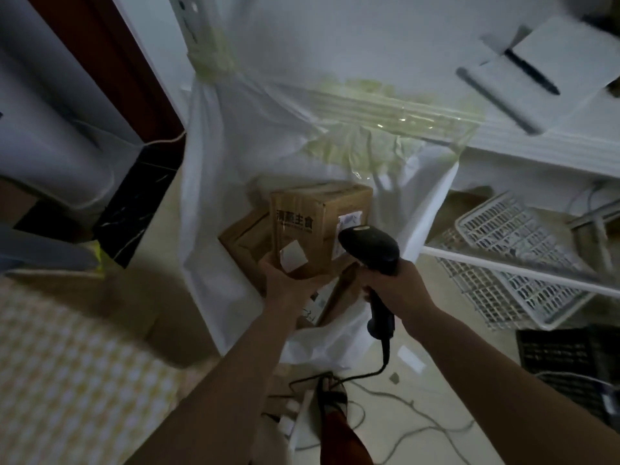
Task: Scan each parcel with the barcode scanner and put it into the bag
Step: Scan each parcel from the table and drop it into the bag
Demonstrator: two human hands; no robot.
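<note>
A brown cardboard parcel (pixel 318 226) with black printed characters and white labels is held up over the open white bag (pixel 218 203). My left hand (pixel 288 280) grips it from underneath, thumb on its front face. My right hand (pixel 396 286) grips the handle of a black barcode scanner (pixel 369 250), whose head points at the white label on the parcel's right face. Other cardboard parcels (pixel 245 236) lie inside the bag below the held one. The scanner's cable (pixel 382 360) trails down to the floor.
The bag's mouth is taped with yellowish tape (pixel 385 109) to a white table edge. A notepad with a pen (pixel 533 72) lies on the table. White plastic baskets (pixel 510 263) stand at the right under a shelf. A checkered mat (pixel 67 380) lies on the floor at the left.
</note>
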